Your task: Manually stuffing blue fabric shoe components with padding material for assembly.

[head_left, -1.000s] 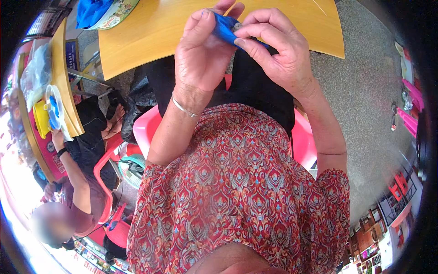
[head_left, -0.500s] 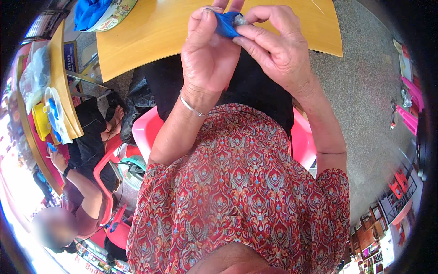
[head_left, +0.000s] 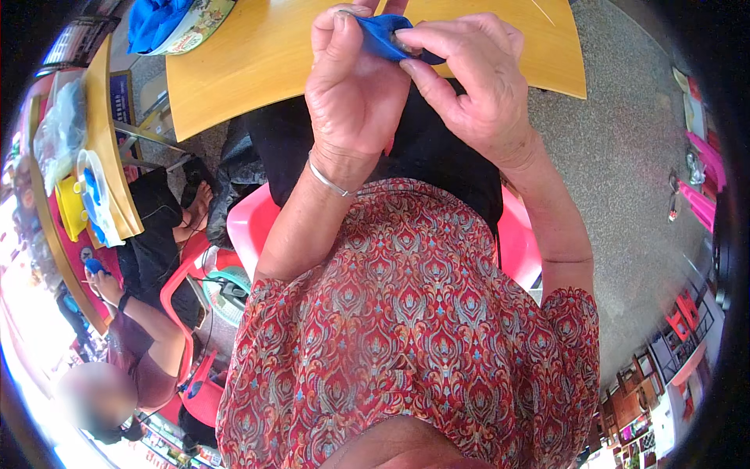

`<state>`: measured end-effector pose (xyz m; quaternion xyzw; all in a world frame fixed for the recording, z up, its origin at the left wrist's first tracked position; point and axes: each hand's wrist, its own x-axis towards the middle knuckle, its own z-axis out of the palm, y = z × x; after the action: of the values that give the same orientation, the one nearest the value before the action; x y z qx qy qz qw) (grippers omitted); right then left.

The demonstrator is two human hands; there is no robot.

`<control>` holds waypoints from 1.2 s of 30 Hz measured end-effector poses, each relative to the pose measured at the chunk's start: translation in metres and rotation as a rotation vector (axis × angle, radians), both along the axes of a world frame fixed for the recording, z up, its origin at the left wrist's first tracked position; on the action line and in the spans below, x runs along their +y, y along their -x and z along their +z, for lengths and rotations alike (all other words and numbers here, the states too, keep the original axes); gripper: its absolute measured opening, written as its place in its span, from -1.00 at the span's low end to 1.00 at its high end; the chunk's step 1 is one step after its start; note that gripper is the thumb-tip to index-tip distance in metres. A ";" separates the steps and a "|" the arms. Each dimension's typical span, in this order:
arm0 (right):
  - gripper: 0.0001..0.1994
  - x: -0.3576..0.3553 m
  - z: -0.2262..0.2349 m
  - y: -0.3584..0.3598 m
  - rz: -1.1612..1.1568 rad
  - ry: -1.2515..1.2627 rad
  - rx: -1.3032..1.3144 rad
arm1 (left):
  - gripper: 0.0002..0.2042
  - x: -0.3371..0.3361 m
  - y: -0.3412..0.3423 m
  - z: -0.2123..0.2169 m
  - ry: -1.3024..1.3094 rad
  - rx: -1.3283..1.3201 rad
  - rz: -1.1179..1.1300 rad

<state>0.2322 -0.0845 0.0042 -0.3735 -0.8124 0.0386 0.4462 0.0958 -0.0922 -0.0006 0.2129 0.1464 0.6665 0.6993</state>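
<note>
Over the edge of the yellow wooden table point(head_left: 258, 86), a small piece of blue cloth point(head_left: 379, 37) is gripped between my two hands. My left hand point(head_left: 355, 98) has its palm turned up, with the thumb and fingers closed on the cloth's left side. From the right, my right hand point(head_left: 480, 94) works at the cloth's open edge: the thumb presses underneath while the index finger reaches in at the top. A bit of greyish material shows at that fingertip, mostly hidden by the fingers. A thin bangle point(head_left: 332, 181) circles my left wrist.
A patterned basin point(head_left: 205, 30) of blue cloth pieces point(head_left: 155, 23) stands at the table's far left. To the left, a co-worker's hand point(head_left: 108, 288) holds a small blue piece beside a clear bag point(head_left: 61, 129) and a yellow container point(head_left: 72, 207). My pink chair point(head_left: 250, 223) surrounds me.
The whitish tuft that stuck out of the cloth is now mostly out of sight, with my right index finger pushed inside the edge. The co-worker's hand has moved slightly nearer me.
</note>
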 end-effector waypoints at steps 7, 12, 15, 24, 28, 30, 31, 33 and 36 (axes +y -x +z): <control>-0.66 0.005 0.003 -0.010 0.160 0.017 0.175 | -0.86 -0.003 0.000 -0.001 -0.050 0.017 0.004; -0.71 -0.003 0.014 -0.014 0.172 0.374 0.153 | -0.81 -0.003 -0.004 -0.005 -0.132 0.096 -0.023; -0.68 -0.002 0.011 -0.012 0.225 0.387 0.193 | -0.68 -0.007 -0.007 0.000 -0.074 0.076 -0.061; -0.58 0.007 -0.011 -0.008 0.088 0.414 0.055 | -0.49 0.005 -0.001 -0.030 -0.513 0.006 -0.101; -0.58 0.006 -0.001 -0.011 0.321 0.228 0.378 | -0.58 -0.015 -0.004 -0.013 0.063 0.199 -0.001; -0.58 -0.001 0.017 -0.017 0.205 0.558 0.256 | -0.63 -0.015 -0.003 -0.020 0.045 0.149 -0.015; -0.58 -0.002 0.016 -0.017 0.164 0.464 0.187 | -0.64 -0.013 -0.004 -0.017 0.091 0.168 -0.039; -0.58 0.006 -0.001 -0.014 0.118 0.368 0.118 | -0.73 -0.008 -0.005 -0.011 0.146 0.036 -0.124; -0.59 0.018 -0.023 -0.011 0.591 0.034 0.655 | -0.53 -0.007 -0.004 -0.015 0.153 -0.157 -0.162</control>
<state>0.2430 -0.0663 -0.0191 -0.1003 -0.6994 0.2943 0.6436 0.1002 -0.0989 -0.0160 0.1173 0.1238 0.6093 0.7744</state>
